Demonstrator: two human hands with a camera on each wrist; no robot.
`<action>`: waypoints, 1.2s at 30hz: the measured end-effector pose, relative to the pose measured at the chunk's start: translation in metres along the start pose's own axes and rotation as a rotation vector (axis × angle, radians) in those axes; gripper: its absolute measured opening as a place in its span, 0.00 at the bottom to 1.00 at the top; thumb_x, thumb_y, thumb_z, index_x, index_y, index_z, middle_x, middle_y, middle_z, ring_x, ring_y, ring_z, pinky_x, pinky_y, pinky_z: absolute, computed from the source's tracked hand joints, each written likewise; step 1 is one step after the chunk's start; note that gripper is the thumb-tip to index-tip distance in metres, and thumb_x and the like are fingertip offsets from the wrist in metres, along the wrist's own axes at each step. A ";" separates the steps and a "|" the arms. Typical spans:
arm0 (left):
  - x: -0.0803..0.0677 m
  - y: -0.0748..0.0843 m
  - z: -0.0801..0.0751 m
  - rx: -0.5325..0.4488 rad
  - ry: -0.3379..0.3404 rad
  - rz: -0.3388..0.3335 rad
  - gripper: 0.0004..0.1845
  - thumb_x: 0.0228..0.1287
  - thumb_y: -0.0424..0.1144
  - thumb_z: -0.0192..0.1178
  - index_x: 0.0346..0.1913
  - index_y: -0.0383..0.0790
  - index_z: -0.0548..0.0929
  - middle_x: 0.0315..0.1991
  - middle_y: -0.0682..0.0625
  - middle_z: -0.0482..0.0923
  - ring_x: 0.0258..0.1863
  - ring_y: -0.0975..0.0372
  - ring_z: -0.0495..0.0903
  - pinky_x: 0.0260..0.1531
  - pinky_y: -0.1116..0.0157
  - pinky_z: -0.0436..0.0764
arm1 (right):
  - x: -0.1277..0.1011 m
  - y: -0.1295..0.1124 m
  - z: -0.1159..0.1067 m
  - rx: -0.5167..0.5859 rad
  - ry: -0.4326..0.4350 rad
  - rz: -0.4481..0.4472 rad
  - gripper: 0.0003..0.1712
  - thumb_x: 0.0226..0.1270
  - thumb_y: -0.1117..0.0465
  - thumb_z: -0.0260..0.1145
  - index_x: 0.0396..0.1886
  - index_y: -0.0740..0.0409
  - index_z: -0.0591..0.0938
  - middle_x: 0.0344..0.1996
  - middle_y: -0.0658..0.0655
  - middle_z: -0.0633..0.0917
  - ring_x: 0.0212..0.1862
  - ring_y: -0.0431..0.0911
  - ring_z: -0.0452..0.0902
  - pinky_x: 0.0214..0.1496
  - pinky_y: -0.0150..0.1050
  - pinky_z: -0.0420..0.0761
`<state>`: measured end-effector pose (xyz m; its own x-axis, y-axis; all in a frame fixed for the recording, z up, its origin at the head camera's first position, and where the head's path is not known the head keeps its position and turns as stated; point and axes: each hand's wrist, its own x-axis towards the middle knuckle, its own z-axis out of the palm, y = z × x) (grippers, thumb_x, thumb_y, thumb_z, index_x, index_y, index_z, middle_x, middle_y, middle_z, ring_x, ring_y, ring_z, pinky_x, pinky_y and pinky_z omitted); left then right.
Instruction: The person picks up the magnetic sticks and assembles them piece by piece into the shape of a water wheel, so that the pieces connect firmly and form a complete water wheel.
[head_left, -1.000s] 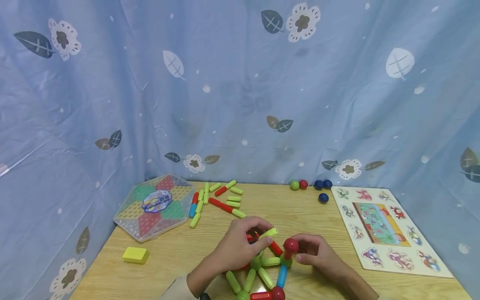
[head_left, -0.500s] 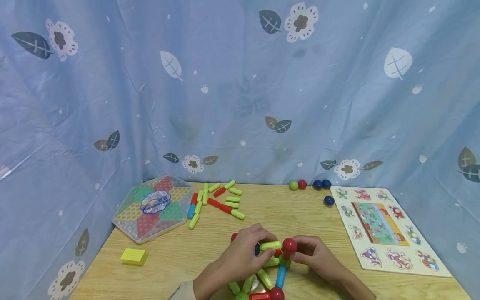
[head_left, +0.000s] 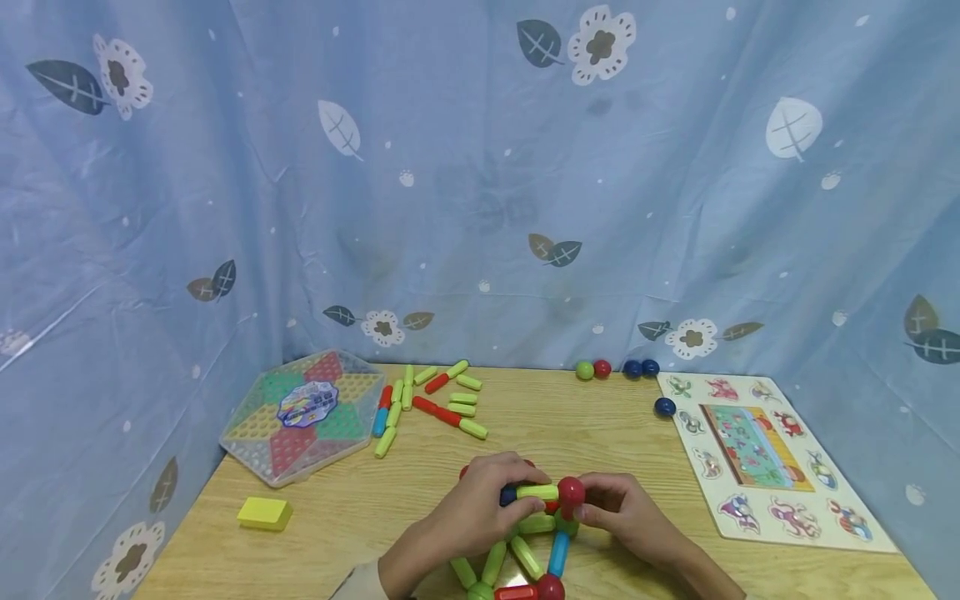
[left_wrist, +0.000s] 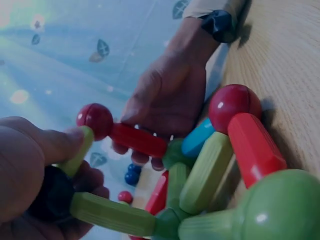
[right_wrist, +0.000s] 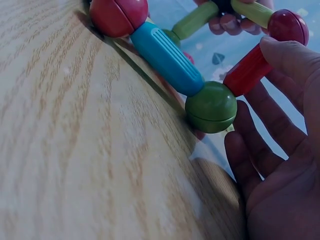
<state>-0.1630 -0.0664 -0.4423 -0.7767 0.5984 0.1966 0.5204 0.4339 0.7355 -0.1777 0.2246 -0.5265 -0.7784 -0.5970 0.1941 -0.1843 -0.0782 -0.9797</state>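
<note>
A frame of magnetic rods and balls stands on the table before me. My left hand [head_left: 480, 504] pinches a yellow-green rod [head_left: 537, 492], which runs from a dark blue ball [left_wrist: 51, 194] to a red ball [head_left: 572, 492]; the rod's end is right at the red ball. Under that ball, a red rod [right_wrist: 247, 70] rises from a green ball [right_wrist: 211, 107]. My right hand [head_left: 626, 508] holds the red rod near its top, thumb by the red ball. A blue rod [right_wrist: 166, 59] joins the green ball to another red ball [right_wrist: 119, 15]. My left hand hides part of the frame.
Several loose rods [head_left: 438, 408] lie at the back left, beside a hexagonal board-game box [head_left: 300, 417]. A yellow block [head_left: 265, 513] sits at the left. Loose balls [head_left: 602, 368] stand along the back, one dark blue ball [head_left: 664, 407] by the animal puzzle board [head_left: 817, 533].
My left hand has lowered the yellow-green rod's raised end and brought it rightward to the red ball, which leans slightly left. The loose dark blue ball has rolled right to the puzzle board.
</note>
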 end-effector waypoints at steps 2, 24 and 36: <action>-0.001 -0.003 0.001 -0.042 0.006 -0.008 0.12 0.77 0.42 0.71 0.58 0.51 0.92 0.53 0.58 0.89 0.54 0.69 0.85 0.57 0.68 0.84 | 0.000 -0.001 0.000 0.005 0.002 0.002 0.17 0.83 0.72 0.60 0.65 0.66 0.85 0.60 0.52 0.91 0.59 0.41 0.87 0.61 0.37 0.87; -0.038 -0.035 0.000 0.024 -0.093 -0.123 0.11 0.68 0.38 0.76 0.50 0.46 0.90 0.39 0.64 0.84 0.36 0.75 0.77 0.40 0.74 0.80 | 0.004 0.001 0.008 -0.436 0.133 -0.065 0.13 0.73 0.64 0.76 0.54 0.49 0.90 0.49 0.52 0.92 0.50 0.40 0.87 0.56 0.34 0.86; -0.043 -0.057 -0.013 -0.491 -0.096 -0.101 0.20 0.75 0.35 0.70 0.66 0.33 0.86 0.54 0.42 0.92 0.50 0.66 0.91 0.53 0.69 0.88 | 0.005 -0.004 -0.011 -0.554 0.280 0.014 0.13 0.74 0.61 0.77 0.55 0.49 0.90 0.47 0.50 0.92 0.47 0.38 0.87 0.52 0.32 0.87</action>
<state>-0.1641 -0.1258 -0.4844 -0.7666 0.6388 0.0652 0.1982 0.1388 0.9703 -0.1880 0.2309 -0.5210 -0.8969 -0.3569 0.2610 -0.3989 0.3986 -0.8258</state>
